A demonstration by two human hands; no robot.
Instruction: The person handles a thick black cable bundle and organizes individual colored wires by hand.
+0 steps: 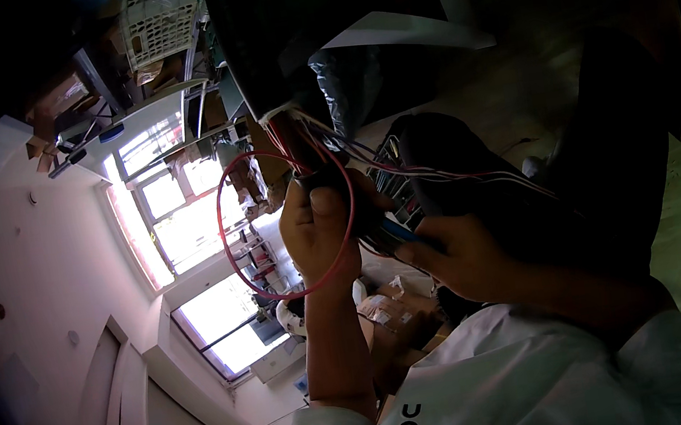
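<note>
My left hand (pixel 314 220) is closed around a dark, rounded piece with red wires running into it. Above it, a bundle of red, white and dark wires (pixel 296 137) comes out of the end of a large dark casing (pixel 252 61). One thin red wire (pixel 229 249) loops widely around my left hand and wrist. Other wires stretch off to the right over my dark-clothed leg (pixel 457 150). My right hand (pixel 462 257), to the right and lower, is closed on a blue-handled tool (pixel 396 229). The tool points toward my left hand; its tip is hidden in shadow.
A pale crate (pixel 160 21) and shelving stand at the upper left. Bright windows (pixel 185 207) and a pale wall (pixel 43 243) fill the left side. Cardboard boxes (pixel 400 308) lie behind my arms. Dark plastic wrapping (pixel 341 83) hangs beside the casing.
</note>
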